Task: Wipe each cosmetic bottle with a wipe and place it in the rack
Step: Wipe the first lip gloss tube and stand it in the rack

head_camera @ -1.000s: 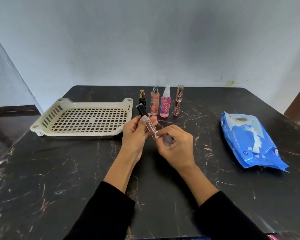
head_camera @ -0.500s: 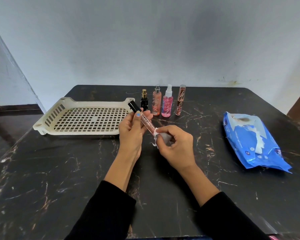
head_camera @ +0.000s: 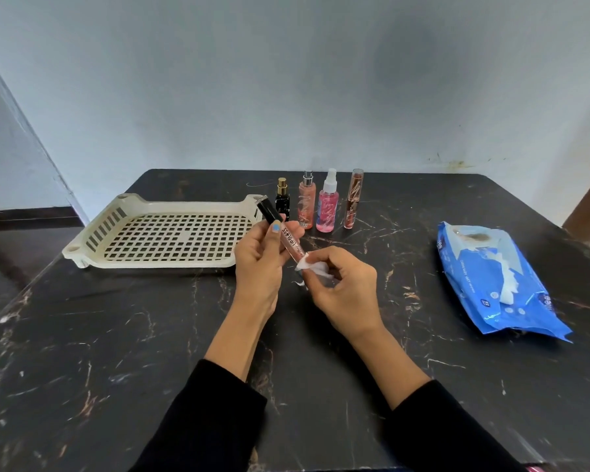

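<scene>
My left hand [head_camera: 259, 267] grips a slim lip-gloss tube [head_camera: 288, 238] with a black cap, tilted so the cap points up and left. My right hand [head_camera: 343, 289] pinches a white wipe [head_camera: 315, 267] against the tube's lower end. The cream plastic rack [head_camera: 116, 212] with a grid floor lies just left of my hands and holds nothing. Behind my hands several bottles stand in a row: a small black one with a gold cap [head_camera: 282, 199], a peach spray [head_camera: 306, 202], a pink spray [head_camera: 327, 206] and a slim brown tube [head_camera: 353, 199].
A blue pack of wet wipes [head_camera: 484, 277] lies on the right of the black marble table [head_camera: 116, 352], a wipe sticking out of its opening. A grey wall runs along the table's far edge. A lower dark floor shows at the left.
The tube's cap end has tilted farther to the left, over the rack's corner. My right hand has slid the wipe down to the tube's lower end, and more of the wipe shows.
</scene>
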